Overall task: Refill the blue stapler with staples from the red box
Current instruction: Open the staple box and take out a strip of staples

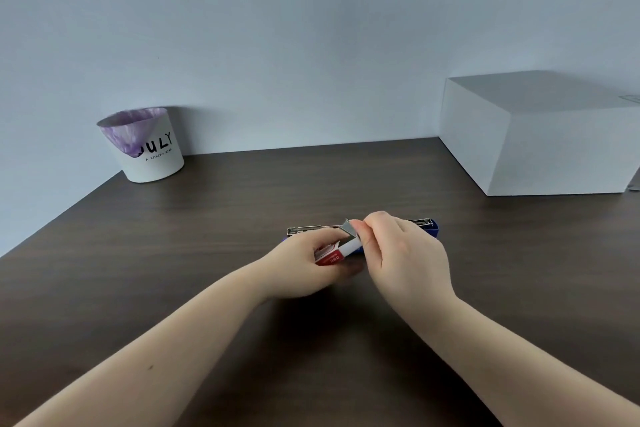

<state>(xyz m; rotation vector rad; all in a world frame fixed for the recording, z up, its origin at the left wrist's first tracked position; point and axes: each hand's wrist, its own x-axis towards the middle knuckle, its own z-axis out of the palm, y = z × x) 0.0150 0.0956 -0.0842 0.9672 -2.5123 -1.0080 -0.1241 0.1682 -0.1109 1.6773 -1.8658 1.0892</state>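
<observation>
The blue stapler (432, 226) lies on the dark wooden table (207, 253) behind my hands, its metal staple channel (304, 229) showing at the left and its blue end at the right. My left hand (304, 263) holds the small red and white staple box (332, 256), which is open toward the right. My right hand (405, 253) pinches a grey strip of staples (349, 227) at the box's open end, just in front of the stapler. My hands hide the stapler's middle.
A white cup-shaped bin (149, 146) with a purple liner stands at the back left against the wall. A large white box (540, 135) sits at the back right. The table's left edge runs diagonally at the left.
</observation>
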